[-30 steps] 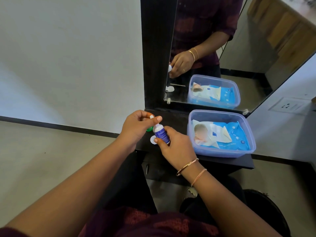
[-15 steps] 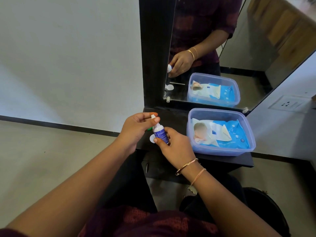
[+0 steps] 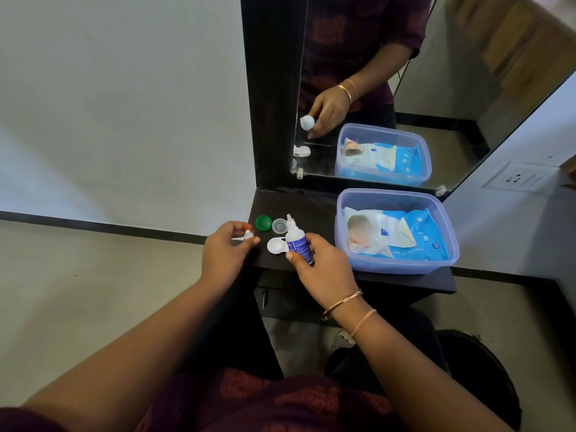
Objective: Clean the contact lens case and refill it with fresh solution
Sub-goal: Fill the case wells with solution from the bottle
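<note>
Right hand [image 3: 324, 269] grips the small white solution bottle with blue label [image 3: 297, 241] upright, nozzle bare; left hand [image 3: 226, 249] pinches its tiny white cap [image 3: 248, 234] between thumb and fingertips. The white plastic lens case [image 3: 276, 245] lies open on the dark shelf [image 3: 311, 207], touching the bottle's left side, near a green screw lid [image 3: 263, 222] and clear lid [image 3: 279, 226]. Best practice: tilt the nozzle over each well without touching it.

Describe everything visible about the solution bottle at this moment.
The solution bottle is small, white plastic with a blue label and a bare white nozzle tip; its cap is off, pinched in the left hand. It stands nearly upright, gripped around its lower body by the right hand, over the dark shelf beside the open lens case.
</note>
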